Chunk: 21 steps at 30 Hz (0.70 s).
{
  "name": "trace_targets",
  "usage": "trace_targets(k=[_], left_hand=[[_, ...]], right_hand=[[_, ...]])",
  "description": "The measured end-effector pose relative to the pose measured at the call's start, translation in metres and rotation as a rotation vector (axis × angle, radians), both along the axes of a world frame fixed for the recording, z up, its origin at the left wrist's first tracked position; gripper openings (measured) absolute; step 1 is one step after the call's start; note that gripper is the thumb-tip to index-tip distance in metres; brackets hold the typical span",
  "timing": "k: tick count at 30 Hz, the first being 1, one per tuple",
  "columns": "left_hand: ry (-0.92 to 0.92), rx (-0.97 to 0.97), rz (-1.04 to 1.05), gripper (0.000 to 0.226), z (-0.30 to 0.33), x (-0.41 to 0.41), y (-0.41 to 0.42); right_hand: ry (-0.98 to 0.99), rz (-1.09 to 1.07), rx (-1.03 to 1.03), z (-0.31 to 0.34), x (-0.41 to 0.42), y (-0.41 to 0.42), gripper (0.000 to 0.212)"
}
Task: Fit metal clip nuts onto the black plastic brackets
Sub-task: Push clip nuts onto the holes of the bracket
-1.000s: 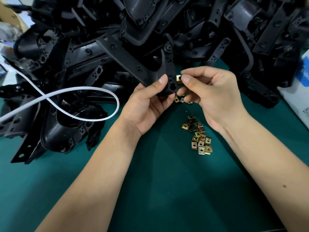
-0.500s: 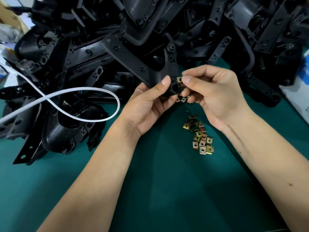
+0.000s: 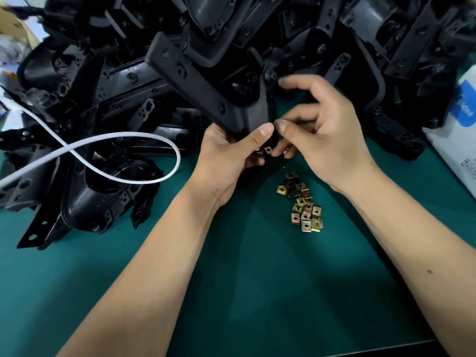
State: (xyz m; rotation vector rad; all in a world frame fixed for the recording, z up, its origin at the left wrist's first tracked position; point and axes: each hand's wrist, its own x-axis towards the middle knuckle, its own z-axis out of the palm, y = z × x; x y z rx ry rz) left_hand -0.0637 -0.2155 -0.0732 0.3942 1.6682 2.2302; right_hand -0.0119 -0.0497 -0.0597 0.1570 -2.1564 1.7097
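My left hand (image 3: 226,161) grips the lower corner of a black plastic bracket (image 3: 206,83), thumb on top, and holds it tilted above the mat. My right hand (image 3: 327,140) meets it from the right, its thumb tip against the bracket's edge beside my left thumb. Its curled fingers pinch a brass-coloured clip nut (image 3: 268,149) just under that edge; a second nut shows beside it. Whether the nut sits on the bracket is hidden by my fingers. A small pile of several loose clip nuts (image 3: 304,204) lies on the mat below my right hand.
A large heap of black plastic brackets (image 3: 386,34) fills the back and left of the green mat (image 3: 257,292). A white cable (image 3: 123,136) loops over the left part of the heap. A white box (image 3: 461,130) stands at the right edge.
The bracket has swung toward me and now looms larger. The clip nut has moved from the top of the tab to below the bracket's edge, and my right thumb has shifted next to my left thumb.
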Motion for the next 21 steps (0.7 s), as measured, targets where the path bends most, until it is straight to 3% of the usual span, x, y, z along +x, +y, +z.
trace_targets(k=[2,4,7,9,12,18,21], left_hand=[[0.028,0.0,0.04,0.016,0.0,0.001,0.001],[0.004,0.034,0.085,0.009,0.002,0.0,0.001],[-0.057,0.083,0.121,0.004,0.004,-0.004,-0.003],[-0.101,0.11,0.155,0.026,0.005,-0.007,-0.006],[-0.11,0.112,0.184,0.041,0.005,-0.01,-0.01],[-0.07,0.057,0.025,0.007,0.004,-0.013,-0.016],[-0.083,0.071,-0.031,0.015,0.004,-0.013,-0.017]], right_hand=[[-0.03,0.015,-0.001,0.001,-0.002,0.003,0.046],[-0.052,-0.076,-0.004,-0.001,-0.005,0.007,0.031],[-0.061,-0.311,0.347,-0.008,-0.009,0.015,0.014],[-0.13,-0.291,0.558,-0.012,-0.01,0.014,0.007],[-0.224,-0.182,0.798,-0.014,-0.012,0.004,0.027],[-0.175,-0.179,0.79,-0.012,-0.014,-0.005,0.027],[-0.191,-0.233,0.762,-0.012,-0.013,-0.004,0.034]])
